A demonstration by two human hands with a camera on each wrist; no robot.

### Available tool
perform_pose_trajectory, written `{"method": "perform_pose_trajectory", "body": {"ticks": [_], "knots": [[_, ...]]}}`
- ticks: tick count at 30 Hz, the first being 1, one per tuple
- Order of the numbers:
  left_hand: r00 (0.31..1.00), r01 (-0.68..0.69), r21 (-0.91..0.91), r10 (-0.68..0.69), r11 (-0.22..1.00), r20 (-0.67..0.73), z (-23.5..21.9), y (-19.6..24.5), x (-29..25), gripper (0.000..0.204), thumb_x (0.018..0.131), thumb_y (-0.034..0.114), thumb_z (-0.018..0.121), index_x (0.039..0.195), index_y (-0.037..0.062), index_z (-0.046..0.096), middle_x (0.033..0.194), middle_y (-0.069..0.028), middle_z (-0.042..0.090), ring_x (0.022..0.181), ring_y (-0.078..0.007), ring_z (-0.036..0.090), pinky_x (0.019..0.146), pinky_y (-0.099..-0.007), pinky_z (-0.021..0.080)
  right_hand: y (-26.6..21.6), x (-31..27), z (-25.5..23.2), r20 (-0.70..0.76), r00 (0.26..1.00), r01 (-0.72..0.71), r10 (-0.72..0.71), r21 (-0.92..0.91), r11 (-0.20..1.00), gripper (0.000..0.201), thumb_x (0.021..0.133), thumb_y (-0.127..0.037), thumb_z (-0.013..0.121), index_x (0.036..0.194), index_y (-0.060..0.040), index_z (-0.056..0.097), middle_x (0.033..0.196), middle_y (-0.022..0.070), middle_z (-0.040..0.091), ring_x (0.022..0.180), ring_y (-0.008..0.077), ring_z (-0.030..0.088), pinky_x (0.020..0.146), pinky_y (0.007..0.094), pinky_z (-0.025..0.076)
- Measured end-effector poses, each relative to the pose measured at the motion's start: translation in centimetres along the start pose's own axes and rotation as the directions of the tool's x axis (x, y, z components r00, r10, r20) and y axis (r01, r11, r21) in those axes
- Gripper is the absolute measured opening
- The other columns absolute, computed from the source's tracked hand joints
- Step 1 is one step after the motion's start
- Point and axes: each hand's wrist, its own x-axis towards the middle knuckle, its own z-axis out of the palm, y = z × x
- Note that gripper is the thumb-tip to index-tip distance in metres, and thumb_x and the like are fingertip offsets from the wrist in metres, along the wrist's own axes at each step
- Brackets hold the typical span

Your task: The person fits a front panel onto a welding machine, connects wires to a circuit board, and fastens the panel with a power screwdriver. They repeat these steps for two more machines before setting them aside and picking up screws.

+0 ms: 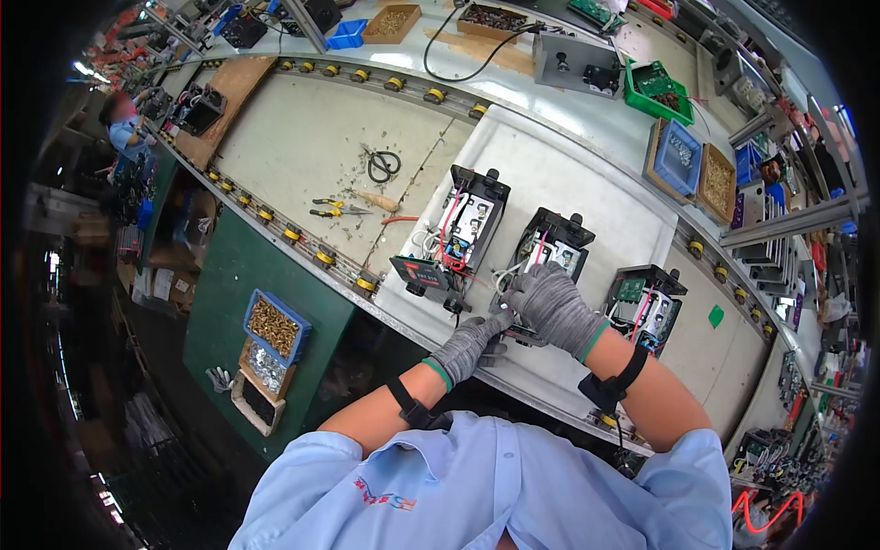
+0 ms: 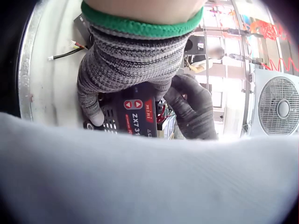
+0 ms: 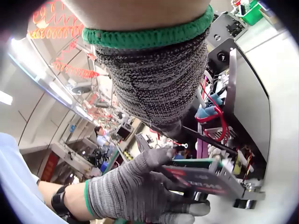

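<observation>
The middle open-topped welding machine [image 1: 555, 240] lies on the white board, its wires and circuit parts exposed. My gloved left hand [image 1: 469, 346] grips its loose front panel [image 2: 135, 109], with the thumb and fingers on opposite faces in the right wrist view. The panel [image 3: 205, 179] is tilted out from the chassis, and knobs stick out from its face. My gloved right hand [image 1: 553, 305] is bent over the wiring right behind the panel; cannot tell what its fingertips hold. A wire with a ring terminal [image 3: 184, 145] shows beside it.
Similar open machines stand left [image 1: 472, 215] and right [image 1: 646, 307] on the white board [image 1: 550, 156]. Scissors [image 1: 383, 166], yellow-handled pliers [image 1: 335, 209] and loose screws lie on the line at left. Bins of fasteners [image 1: 275, 328] sit on the green table [image 1: 229, 266].
</observation>
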Motion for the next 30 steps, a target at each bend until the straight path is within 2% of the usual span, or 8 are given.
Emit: {"method": "perform_pose_trajectory", "body": {"ticks": [2, 3, 4, 6, 9, 11, 16, 30], "knots": [[0.998, -0.051, -0.064, 0.053, 0.997, 0.038, -0.3, -0.1, 0.6, 0.071, 0.083, 0.036, 0.081, 0.132, -0.0005, 0.047, 0.113, -0.0101, 0.058, 0.09, -0.0198, 0.064, 0.079, -0.0363, 0.059, 0.5, 0.9, 0.2, -0.01, 0.997, 0.079, -0.08, -0.068, 0.995, 0.02, 0.079, -0.02, 0.066, 0.096, -0.0141, 0.073, 0.104, 0.0101, 0.068, 0.104, 0.029, 0.064, 0.095, 0.0437, 0.047], [0.998, -0.039, -0.065, 0.042, 0.997, 0.043, -0.2, -0.3, 0.2, 0.071, 0.083, 0.036, 0.081, 0.132, -0.0005, 0.047, 0.113, -0.0101, 0.058, 0.09, -0.0198, 0.064, 0.079, -0.0363, 0.059, 0.4, 1.2, 0.2, -0.019, 0.987, 0.156, -0.16, -0.132, 0.979, 0.02, 0.079, -0.019, 0.065, 0.097, -0.0149, 0.073, 0.109, 0.0111, 0.067, 0.111, 0.0298, 0.061, 0.104, 0.044, 0.043], [0.994, -0.114, -0.072, 0.114, 0.991, -0.007, -0.3, -0.8, -0.1, 0.079, 0.083, 0.031, 0.082, 0.139, -0.0053, 0.038, 0.115, -0.0125, 0.058, 0.093, -0.0208, 0.065, 0.081, -0.0353, 0.06, 0.1, 1.5, 0.1, 0.137, 0.983, 0.133, -0.123, -0.064, 0.989, 0.027, 0.082, -0.019, 0.064, 0.106, -0.0116, 0.073, 0.126, 0.0149, 0.064, 0.128, 0.0322, 0.052, 0.117, 0.0451, 0.031], [0.983, -0.184, -0.073, 0.183, 0.98, -0.016, -0.9, -1.4, 0.1, 0.101, 0.084, 0.021, 0.081, 0.15, -0.0138, 0.012, 0.125, -0.0189, 0.056, 0.106, -0.0242, 0.065, 0.086, -0.0338, 0.06, -0.1, 2.0, 1.3, 0.188, 0.975, 0.143, -0.119, -0.122, 0.982, 0.032, 0.084, -0.02, 0.063, 0.112, -0.008, 0.071, 0.133, 0.016, 0.06, 0.132, 0.0328, 0.049, 0.118, 0.0453, 0.029], [0.97, -0.241, -0.024, 0.241, 0.97, 0.022, -1.3, -2.0, -0.1, 0.098, 0.084, 0.022, 0.081, 0.149, -0.0137, 0.017, 0.126, -0.0184, 0.054, 0.108, -0.0231, 0.063, 0.086, -0.0332, 0.061, -0.1, 2.6, 3.9, 0.219, 0.974, 0.094, -0.062, -0.14, 0.986, 0.047, 0.088, -0.023, 0.06, 0.126, 0.0032, 0.063, 0.146, 0.0192, 0.051, 0.142, 0.0356, 0.04, 0.12, 0.0462, 0.025], [0.962, -0.265, -0.021, 0.266, 0.964, 0.06, -2.0, -2.7, 0.1, 0.098, 0.084, 0.023, 0.081, 0.149, -0.0137, 0.017, 0.127, -0.0188, 0.054, 0.11, -0.0224, 0.061, 0.088, -0.0334, 0.059, -0.2, 3.0, 4.9, 0.247, 0.956, 0.2, -0.158, -0.159, 0.967, 0.035, 0.083, -0.025, 0.065, 0.114, -0.0131, 0.074, 0.141, 0.0105, 0.057, 0.142, 0.0342, 0.039, 0.12, 0.0492, 0.025], [0.923, -0.38, 0.063, 0.374, 0.923, 0.09, -2.8, -3.7, 0.5, 0.099, 0.081, 0.026, 0.082, 0.149, -0.013, 0.021, 0.13, -0.0191, 0.052, 0.115, -0.0219, 0.056, 0.094, -0.0331, 0.054, -1.0, 3.5, 2.3, 0.423, 0.884, 0.312, -0.198, -0.219, 0.924, 0.034, 0.082, -0.026, 0.066, 0.113, -0.0153, 0.074, 0.139, 0.0087, 0.057, 0.143, 0.0329, 0.038, 0.121, 0.05, 0.024], [0.934, -0.357, 0.155, 0.347, 0.921, 0.089, -1.8, -1.9, -1.0, 0.099, 0.077, 0.038, 0.081, 0.147, -0.0115, 0.03, 0.133, -0.0182, 0.051, 0.123, -0.0232, 0.051, 0.103, -0.0332, 0.046, -0.2, 4.7, 5.7, 0.399, 0.894, 0.308, -0.204, -0.215, 0.927, 0.023, 0.077, -0.028, 0.068, 0.095, -0.0169, 0.076, 0.113, 0.0086, 0.067, 0.133, 0.0358, 0.049, 0.114, 0.0516, 0.034]]}}
